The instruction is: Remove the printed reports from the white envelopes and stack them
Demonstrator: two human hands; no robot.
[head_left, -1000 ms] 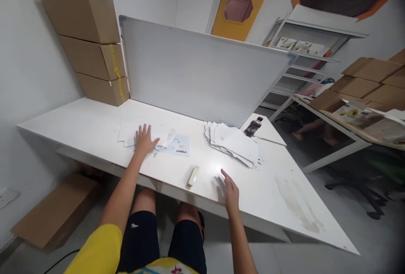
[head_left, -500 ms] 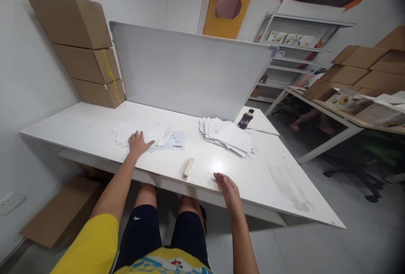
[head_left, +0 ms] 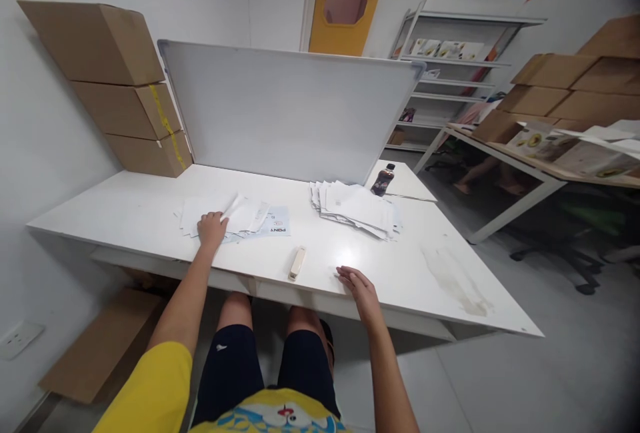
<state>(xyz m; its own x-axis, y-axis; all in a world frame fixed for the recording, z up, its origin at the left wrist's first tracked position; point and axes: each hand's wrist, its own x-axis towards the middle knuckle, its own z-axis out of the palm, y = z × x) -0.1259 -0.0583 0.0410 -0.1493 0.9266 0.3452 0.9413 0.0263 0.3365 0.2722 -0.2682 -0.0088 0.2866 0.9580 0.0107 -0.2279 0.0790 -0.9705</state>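
Observation:
My left hand is on the loose white papers at the left of the desk, its fingers curled in on a sheet whose edge bends up beside the thumb. A light blue printed sheet marked "PONY" lies partly under these papers. Over the desk's front part, my right hand holds nothing, its fingers stretched out and slightly bent. Between the two hands, a cream stapler rests near the front edge. A thicker, untidy stack of white papers lies farther back on the right.
A whiteboard stands along the back of the white desk. Cardboard boxes are stacked at the left rear. A dark drink bottle stands behind the paper stack. Another person's legs show under the table at right.
My left hand's fingers have curled in, and a sheet beside them now bends upward. The right hand stays almost where it was. The camera view has shifted slightly.

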